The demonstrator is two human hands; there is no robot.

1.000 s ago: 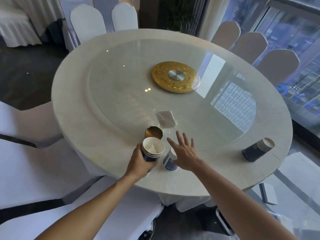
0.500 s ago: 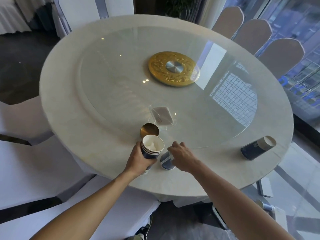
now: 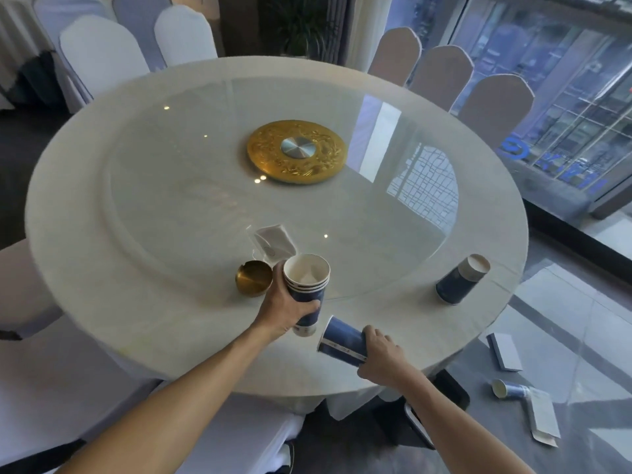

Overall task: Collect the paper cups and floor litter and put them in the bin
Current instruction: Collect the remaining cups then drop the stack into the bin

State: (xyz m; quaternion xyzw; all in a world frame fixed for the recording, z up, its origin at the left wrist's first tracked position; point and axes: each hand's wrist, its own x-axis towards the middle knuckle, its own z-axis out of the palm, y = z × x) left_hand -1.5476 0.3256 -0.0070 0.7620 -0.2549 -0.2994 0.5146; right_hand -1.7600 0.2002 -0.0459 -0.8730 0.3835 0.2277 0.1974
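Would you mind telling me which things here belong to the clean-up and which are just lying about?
Job: stacked cups in left hand; cup in right hand; tipped cup; floor cup; floor papers.
Lying about: brass ashtray, gold centrepiece, card holder.

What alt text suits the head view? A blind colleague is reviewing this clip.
Left hand holds a stack of cups upright over a round table, while the right hand holds a blue cup tipped sideways. Another cup lies on the table; a cup and papers litter the floor.
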